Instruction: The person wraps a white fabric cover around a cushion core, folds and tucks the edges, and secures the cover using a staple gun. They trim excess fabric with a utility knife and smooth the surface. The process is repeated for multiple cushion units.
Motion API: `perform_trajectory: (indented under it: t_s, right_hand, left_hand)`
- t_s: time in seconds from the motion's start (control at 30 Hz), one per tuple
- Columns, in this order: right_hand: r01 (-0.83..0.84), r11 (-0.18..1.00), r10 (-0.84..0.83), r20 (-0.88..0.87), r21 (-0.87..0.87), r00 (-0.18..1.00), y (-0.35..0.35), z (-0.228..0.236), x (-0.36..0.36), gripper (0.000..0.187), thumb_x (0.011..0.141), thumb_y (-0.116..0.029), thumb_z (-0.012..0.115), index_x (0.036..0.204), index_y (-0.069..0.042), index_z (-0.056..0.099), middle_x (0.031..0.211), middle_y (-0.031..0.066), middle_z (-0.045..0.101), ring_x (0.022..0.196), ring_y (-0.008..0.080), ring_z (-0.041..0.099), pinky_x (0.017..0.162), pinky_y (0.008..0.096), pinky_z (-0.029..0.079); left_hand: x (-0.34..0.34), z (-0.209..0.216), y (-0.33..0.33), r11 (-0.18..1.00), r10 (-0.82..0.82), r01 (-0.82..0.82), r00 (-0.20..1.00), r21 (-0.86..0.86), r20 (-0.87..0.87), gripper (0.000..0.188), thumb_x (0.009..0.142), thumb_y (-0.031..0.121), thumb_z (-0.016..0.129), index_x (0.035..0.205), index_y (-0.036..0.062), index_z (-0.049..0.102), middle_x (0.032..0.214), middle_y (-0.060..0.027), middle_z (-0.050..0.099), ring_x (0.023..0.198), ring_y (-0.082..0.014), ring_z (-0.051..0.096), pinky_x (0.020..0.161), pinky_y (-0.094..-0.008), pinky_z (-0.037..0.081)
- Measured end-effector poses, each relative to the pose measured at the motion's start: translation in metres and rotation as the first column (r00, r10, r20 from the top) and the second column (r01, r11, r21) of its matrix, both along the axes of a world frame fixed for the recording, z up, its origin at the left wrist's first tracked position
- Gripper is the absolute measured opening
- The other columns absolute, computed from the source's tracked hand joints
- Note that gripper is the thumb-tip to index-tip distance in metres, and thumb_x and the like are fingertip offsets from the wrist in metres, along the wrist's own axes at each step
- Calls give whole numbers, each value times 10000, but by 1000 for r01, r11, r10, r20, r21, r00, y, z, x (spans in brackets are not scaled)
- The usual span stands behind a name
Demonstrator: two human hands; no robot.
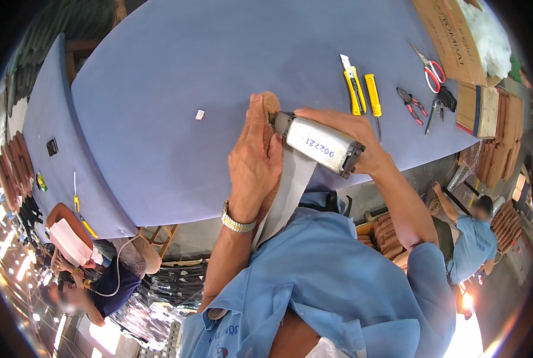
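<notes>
I judge: working the strip's edge | left hand (251, 160) fingers closed on brown strip (270, 100), 12 o'clock | right hand (362, 136) gripping silver tool (319, 143), strip's 4 o'clock; contact seemingly touching, partly hidden | next calls for steady alignment

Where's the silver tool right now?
In the head view, just right of centre: the silver tool is in the right hand, its narrow dark end at the brown piece held by the left hand.
</notes>
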State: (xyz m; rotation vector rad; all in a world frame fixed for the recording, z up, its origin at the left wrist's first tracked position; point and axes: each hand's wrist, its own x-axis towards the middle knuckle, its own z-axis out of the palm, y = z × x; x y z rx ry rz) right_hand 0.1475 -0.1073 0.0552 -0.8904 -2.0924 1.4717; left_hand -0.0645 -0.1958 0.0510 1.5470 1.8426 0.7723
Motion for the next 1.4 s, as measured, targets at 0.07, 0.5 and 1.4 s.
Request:
perform_trajectory:
  t_s: [0.07, 0.5, 1.4]
  right_hand:
    - [5, 1000, -5, -8, -15, 1000, -1, 0, 0, 663, 788, -244, 779, 1404, -48, 629, 1337, 137, 697, 1177, 304, 702, 998, 373, 547]
    - [-32, 999, 32, -49, -1, 998, 5, 2, -9, 652, 808, -269, 770, 1400, -34, 633, 1295, 148, 717, 1132, 304, 723, 966, 374, 557]
    - [-86, 996, 85, -17, -22, 996, 14, 10, -17, 625, 811, -233, 772, 1388, -31, 638, 1224, 155, 733, 1030, 306, 733, 882, 365, 575]
  left_hand:
    - [-3, -1, 1, 1000, 6, -6, 1000, 3, -4, 742, 900, 38, 622, 1582, 0, 334, 1554, -263, 457, 1330, -431, 557, 993, -451, 560]
    - [-7, -5, 0, 999, 7, -7, 1000, 33, 9, 773, 869, 16, 622, 1582, -22, 327, 1510, -288, 497, 1204, -416, 657, 921, -429, 595]
    - [-10, -3, 1, 1000, 17, -17, 999, -24, 29, 781, 847, -6, 630, 1574, -27, 347, 1436, -302, 563, 1052, -385, 723, 842, -406, 607]
